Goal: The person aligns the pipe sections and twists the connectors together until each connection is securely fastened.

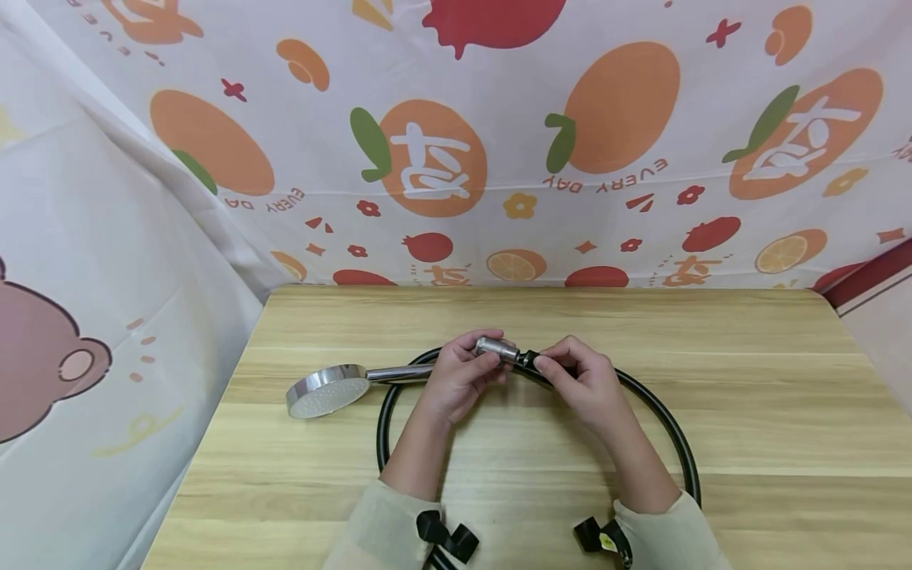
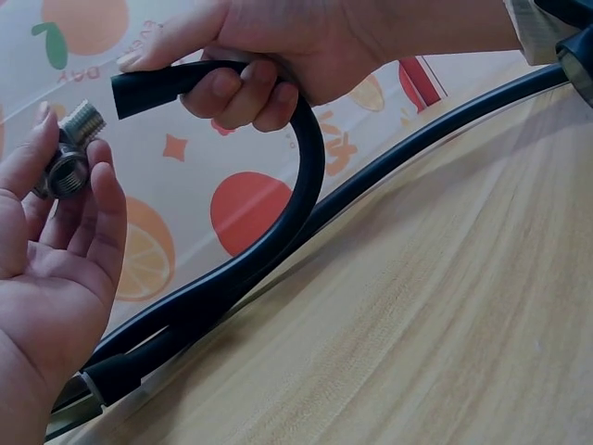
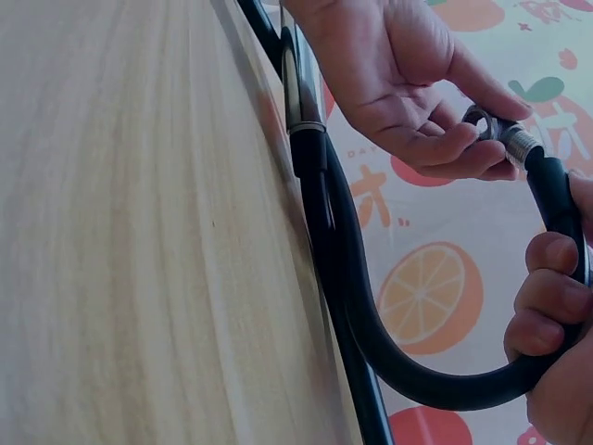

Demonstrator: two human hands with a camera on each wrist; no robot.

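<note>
My left hand pinches a small silver threaded pipe fitting between thumb and fingers. A round side opening and external threads show on the fitting in the left wrist view. In my right hand is the end of a black shower hose, gripped with curled fingers. The hose end points at the fitting's threads, close to them. On the table to the left lies a chrome shower head; its handle runs behind my left hand and joins black hose in the wrist views.
The hose arcs across the wooden table behind both hands and down both sides. A fruit-print cloth hangs along the table's far edge, and a white cloth with a cartoon print hangs at left.
</note>
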